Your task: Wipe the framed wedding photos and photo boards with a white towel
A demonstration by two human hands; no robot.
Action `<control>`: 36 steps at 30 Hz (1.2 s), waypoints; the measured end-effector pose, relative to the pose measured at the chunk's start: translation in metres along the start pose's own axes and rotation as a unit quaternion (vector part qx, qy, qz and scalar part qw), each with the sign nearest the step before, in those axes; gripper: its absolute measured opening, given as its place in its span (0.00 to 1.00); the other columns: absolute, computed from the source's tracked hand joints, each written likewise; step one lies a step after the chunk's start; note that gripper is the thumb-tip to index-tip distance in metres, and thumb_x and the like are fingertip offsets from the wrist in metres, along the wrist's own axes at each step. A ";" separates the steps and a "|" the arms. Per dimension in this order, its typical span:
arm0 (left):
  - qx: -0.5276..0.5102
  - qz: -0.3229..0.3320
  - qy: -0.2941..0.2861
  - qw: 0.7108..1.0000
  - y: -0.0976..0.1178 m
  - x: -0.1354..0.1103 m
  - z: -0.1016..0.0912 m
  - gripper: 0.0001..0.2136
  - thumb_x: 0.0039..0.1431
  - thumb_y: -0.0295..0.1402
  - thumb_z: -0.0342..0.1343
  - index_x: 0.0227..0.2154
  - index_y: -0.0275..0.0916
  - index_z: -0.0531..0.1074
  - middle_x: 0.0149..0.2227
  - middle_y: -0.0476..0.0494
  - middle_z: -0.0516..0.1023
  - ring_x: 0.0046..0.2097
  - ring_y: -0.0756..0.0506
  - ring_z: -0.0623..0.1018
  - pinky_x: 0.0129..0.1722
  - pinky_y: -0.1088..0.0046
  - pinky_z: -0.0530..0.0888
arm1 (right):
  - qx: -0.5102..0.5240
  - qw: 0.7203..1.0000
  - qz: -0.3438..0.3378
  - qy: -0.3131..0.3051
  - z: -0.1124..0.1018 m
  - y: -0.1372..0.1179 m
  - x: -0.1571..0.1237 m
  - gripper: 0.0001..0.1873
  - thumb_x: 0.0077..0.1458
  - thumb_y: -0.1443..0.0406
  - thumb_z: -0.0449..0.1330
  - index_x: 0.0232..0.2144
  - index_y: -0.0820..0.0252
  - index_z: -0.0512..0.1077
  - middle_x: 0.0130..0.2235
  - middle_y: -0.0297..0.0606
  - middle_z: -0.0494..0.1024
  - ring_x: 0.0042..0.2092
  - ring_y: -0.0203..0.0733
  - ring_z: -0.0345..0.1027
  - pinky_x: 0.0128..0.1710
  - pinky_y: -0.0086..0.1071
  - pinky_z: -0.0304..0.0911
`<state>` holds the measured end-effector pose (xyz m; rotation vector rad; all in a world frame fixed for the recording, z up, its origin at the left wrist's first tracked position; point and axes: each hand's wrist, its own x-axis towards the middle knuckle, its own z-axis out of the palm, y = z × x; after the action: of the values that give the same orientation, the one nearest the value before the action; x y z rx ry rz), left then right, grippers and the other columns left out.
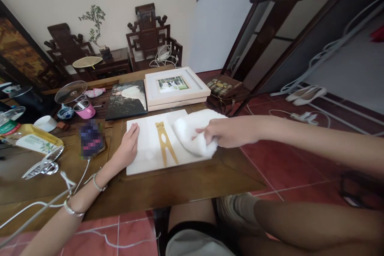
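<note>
White board (147, 140) on the table (180, 184): left hand (129, 144) flat, open at its 9 o'clock; right hand (220, 132) closed on white fleece (192, 122) at 3.
Fleece hides most of the board's right edge, some right fingertips too. Yellow cat-headed piece (160, 132) mid-board, loose or printed, can't tell. Pixelated item (92, 140) at 9, unidentifiable. Framed photo (177, 92) at 12 and dark picture panel (120, 102) at 11 crowd the far side. Pink mug (86, 111) at 10. Bottle (39, 138) further out at 9, cut off left; green label, text unreadable.
</note>
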<state>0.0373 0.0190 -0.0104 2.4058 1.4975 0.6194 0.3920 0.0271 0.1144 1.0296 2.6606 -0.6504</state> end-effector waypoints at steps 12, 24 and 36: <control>-0.118 -0.091 0.058 0.987 0.028 0.011 -0.003 0.24 0.67 0.40 0.40 0.61 0.33 0.64 0.65 0.34 0.63 0.67 0.40 0.62 0.67 0.55 0.54 | -0.253 0.946 -0.189 0.079 0.025 -0.041 0.068 0.26 0.53 0.73 0.56 0.55 0.64 0.70 0.67 0.52 0.56 0.69 0.58 0.43 0.59 0.54 0.55; -0.127 -0.135 0.022 0.983 0.041 0.005 -0.022 0.29 0.69 0.44 0.33 0.59 0.30 0.67 0.67 0.33 0.59 0.69 0.41 0.56 0.68 0.57 0.51 | -0.282 0.953 -0.114 -0.007 0.013 -0.108 0.074 0.23 0.56 0.72 0.56 0.55 0.62 0.71 0.67 0.56 0.55 0.68 0.64 0.45 0.54 0.63 0.59; -0.027 -0.043 0.001 0.999 0.010 -0.008 -0.013 0.24 0.68 0.35 0.38 0.63 0.31 0.60 0.69 0.30 0.54 0.70 0.38 0.52 0.67 0.49 0.53 | -0.224 0.972 -0.070 0.029 0.014 -0.107 0.077 0.27 0.54 0.74 0.54 0.56 0.62 0.70 0.67 0.48 0.58 0.67 0.65 0.47 0.50 0.54 0.66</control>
<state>0.0364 0.0070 0.0036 2.2879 1.5547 0.6363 0.2632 -0.0049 0.1099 0.7489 2.7588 -0.0281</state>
